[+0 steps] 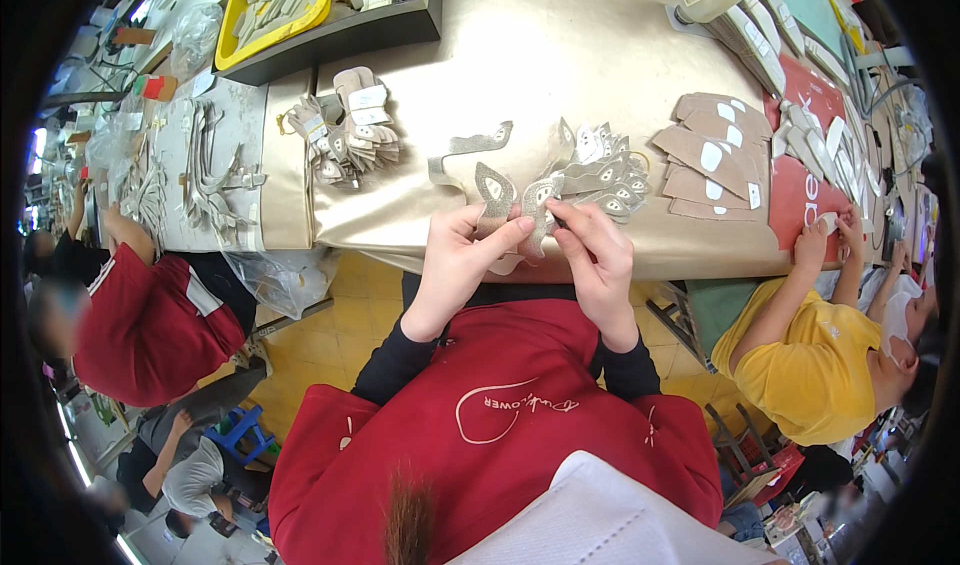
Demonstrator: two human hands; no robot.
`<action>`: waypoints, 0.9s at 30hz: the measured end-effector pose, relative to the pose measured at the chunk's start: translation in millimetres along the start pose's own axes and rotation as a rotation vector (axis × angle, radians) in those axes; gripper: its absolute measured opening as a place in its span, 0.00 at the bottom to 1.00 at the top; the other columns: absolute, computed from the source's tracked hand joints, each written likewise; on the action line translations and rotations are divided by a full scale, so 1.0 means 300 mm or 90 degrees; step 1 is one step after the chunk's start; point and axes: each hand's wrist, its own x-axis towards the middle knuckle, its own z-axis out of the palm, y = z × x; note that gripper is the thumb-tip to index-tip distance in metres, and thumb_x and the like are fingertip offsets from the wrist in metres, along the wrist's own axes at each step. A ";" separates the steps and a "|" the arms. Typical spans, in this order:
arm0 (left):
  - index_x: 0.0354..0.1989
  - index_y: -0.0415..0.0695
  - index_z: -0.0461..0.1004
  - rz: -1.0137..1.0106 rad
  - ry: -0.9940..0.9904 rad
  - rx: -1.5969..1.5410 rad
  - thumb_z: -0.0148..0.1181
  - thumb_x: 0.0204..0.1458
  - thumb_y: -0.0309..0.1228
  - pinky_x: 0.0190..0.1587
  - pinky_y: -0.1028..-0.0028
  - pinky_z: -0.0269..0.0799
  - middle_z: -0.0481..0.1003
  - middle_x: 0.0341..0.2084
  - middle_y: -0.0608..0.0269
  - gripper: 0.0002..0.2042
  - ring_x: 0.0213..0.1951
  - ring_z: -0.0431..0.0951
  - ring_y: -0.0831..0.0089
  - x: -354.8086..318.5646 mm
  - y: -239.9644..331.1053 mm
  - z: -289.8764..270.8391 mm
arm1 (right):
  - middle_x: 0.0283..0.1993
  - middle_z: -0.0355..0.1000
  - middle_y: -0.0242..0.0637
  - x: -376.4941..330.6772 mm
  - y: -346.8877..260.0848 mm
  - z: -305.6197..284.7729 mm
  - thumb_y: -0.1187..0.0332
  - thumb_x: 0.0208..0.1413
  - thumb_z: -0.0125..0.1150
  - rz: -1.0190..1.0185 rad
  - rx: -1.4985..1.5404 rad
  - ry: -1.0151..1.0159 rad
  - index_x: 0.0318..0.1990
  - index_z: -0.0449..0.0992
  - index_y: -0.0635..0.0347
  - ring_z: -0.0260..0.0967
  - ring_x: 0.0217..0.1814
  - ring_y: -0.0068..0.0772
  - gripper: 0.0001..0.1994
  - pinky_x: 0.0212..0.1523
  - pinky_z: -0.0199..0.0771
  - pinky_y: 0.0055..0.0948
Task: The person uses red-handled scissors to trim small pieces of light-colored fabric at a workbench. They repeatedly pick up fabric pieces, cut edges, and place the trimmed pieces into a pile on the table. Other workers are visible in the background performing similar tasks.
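Both hands pinch a curved, shimmering grey cut piece (541,201) with a pale patch, just over the table's near edge. My left hand (468,245) has its thumb pressed on the piece's lower left part. My right hand (598,257) grips its right edge between thumb and fingertips. A pointed grey piece with a pale-centred loop (492,187) rises just above my left fingers; whether it joins the held piece I cannot tell. Right behind my right hand lies a fanned heap of similar grey pieces (607,177). A thin curved grey strip (478,145) lies beyond my left hand.
A bundle of grey-beige pieces (352,135) lies left, and overlapping flat brown pieces (712,155) right. A yellow tray (322,5) sits in a dark box (400,27) at the back left. Co-workers sit either side, one in a yellow shirt (815,355), one in red (150,330).
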 end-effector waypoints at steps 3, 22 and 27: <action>0.35 0.34 0.79 0.021 0.003 0.034 0.64 0.55 0.25 0.35 0.79 0.72 0.79 0.23 0.63 0.06 0.28 0.79 0.79 0.000 -0.006 -0.006 | 0.35 0.75 0.36 0.000 -0.002 0.002 0.80 0.52 0.62 0.012 0.054 -0.001 0.51 0.81 0.58 0.69 0.24 0.28 0.17 0.24 0.68 0.26; 0.29 0.37 0.83 0.208 0.080 0.296 0.66 0.51 0.24 0.30 0.78 0.70 0.79 0.21 0.61 0.04 0.24 0.76 0.79 0.001 -0.002 0.017 | 0.34 0.72 0.33 0.008 -0.018 0.011 0.77 0.50 0.64 -0.127 -0.283 0.013 0.49 0.80 0.54 0.67 0.22 0.31 0.18 0.22 0.65 0.28; 0.29 0.34 0.82 0.058 0.065 0.194 0.65 0.54 0.25 0.32 0.79 0.71 0.79 0.18 0.64 0.07 0.24 0.74 0.84 -0.012 0.003 0.017 | 0.37 0.73 0.37 -0.007 -0.011 0.018 0.78 0.55 0.60 0.001 -0.089 -0.010 0.52 0.76 0.59 0.70 0.26 0.34 0.16 0.28 0.69 0.28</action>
